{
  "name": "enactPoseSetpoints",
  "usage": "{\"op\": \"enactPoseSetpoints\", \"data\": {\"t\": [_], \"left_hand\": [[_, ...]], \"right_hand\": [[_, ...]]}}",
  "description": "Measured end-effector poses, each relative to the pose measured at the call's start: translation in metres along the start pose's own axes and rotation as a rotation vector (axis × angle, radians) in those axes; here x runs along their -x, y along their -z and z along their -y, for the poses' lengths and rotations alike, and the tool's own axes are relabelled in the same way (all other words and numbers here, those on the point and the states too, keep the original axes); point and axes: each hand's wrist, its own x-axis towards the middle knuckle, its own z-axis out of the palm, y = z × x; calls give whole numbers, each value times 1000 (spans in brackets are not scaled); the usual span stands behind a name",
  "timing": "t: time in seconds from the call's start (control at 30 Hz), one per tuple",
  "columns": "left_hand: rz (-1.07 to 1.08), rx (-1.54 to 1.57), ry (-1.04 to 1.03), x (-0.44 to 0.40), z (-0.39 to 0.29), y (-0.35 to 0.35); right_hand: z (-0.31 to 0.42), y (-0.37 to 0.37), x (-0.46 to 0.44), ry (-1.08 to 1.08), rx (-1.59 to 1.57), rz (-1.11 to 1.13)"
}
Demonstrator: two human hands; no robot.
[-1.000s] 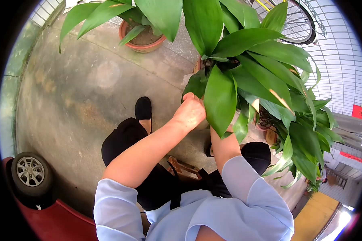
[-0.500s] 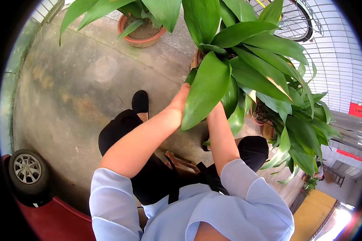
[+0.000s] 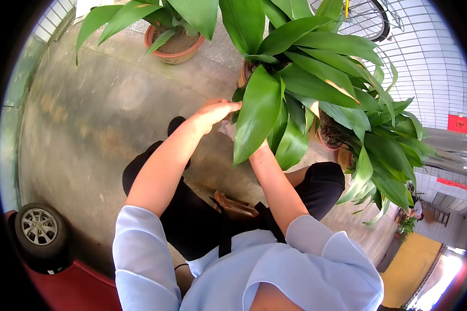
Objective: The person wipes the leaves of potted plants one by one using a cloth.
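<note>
A large potted plant with broad green leaves (image 3: 259,114) stands in front of me. My left hand (image 3: 213,114) is at the left edge of the big front leaf, its fingers closed around a smaller dark green leaf (image 3: 237,94) partly tucked behind. My right hand is hidden behind the big leaf; only its wrist and forearm (image 3: 267,166) show below. A small pale, crumpled-looking patch (image 3: 226,128) shows just below my left fingers, too unclear to name.
Another potted plant (image 3: 176,49) stands at upper left, and more leafy pots (image 3: 394,155) line the right. A low wooden stool (image 3: 234,203) is between my legs. A red car's wheel (image 3: 39,227) is at lower left, a bicycle wheel (image 3: 368,20) at upper right.
My left hand has moved left, out from behind the big leaf, so more of it shows. The pale patch has come into sight. The view has shifted slightly.
</note>
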Motion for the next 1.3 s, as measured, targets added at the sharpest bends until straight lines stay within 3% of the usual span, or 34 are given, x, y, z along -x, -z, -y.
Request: {"op": "enactPoseSetpoints", "data": {"t": [0.07, 0.1, 0.13, 0.23, 0.3, 0.43, 0.53, 0.6, 0.67, 0.77, 0.87, 0.93, 1.03, 1.1, 1.13, 1.23, 1.27, 1.3], "left_hand": [[56, 60, -5, -14, 6, -5], [83, 91, -3, -19, 10, -7], [-21, 167, -45, -6, 1, -17], [75, 202, 1, -21, 10, -18], [-45, 148, -41, -22, 5, -18], [-156, 206, -42, -43, 20, 6], [-132, 216, 0, -42, 28, 16], [-95, 220, 18, -34, 26, 14], [-51, 308, -4, -33, 31, 9], [-10, 312, -28, -13, 13, 1], [22, 377, -4, -25, 21, 11], [22, 358, 45, -25, 18, 22], [14, 465, -5, -11, 19, 25], [113, 533, 15, -29, 44, 37], [124, 612, 7, -22, 38, 35], [138, 774, -50, 5, 10, 33], [109, 831, -52, 11, 3, 27], [81, 887, -55, 14, -2, 24]], "right_hand": [[-1, 5, 2, -17, 156, -147], [-2, 17, 1, -12, 219, -169], [-2, 16, 2, -4, 280, -193], [0, 15, 17, 26, 414, -212], [6, 7, 28, 62, 506, -214], [12, 1, 34, 380, 754, -262], [13, 32, 16, 449, 607, -267], [9, 35, 0, 503, 701, -244], [9, 34, -21, 624, 1098, -184], [18, 30, -53, 899, 1978, -110], [20, 30, -66, 928, 2315, -21], [8, 33, -70, 931, 2291, 0], [-15, 44, -74, 939, 1815, -18], [-16, 21, -51, 787, 1607, 40], [-12, 12, -31, 986, 1944, -41], [-15, -48, 0, 837, 1748, -136], [-18, -44, -2, 926, 1702, -81], [-17, -29, -11, 1104, 1904, -124]]}}
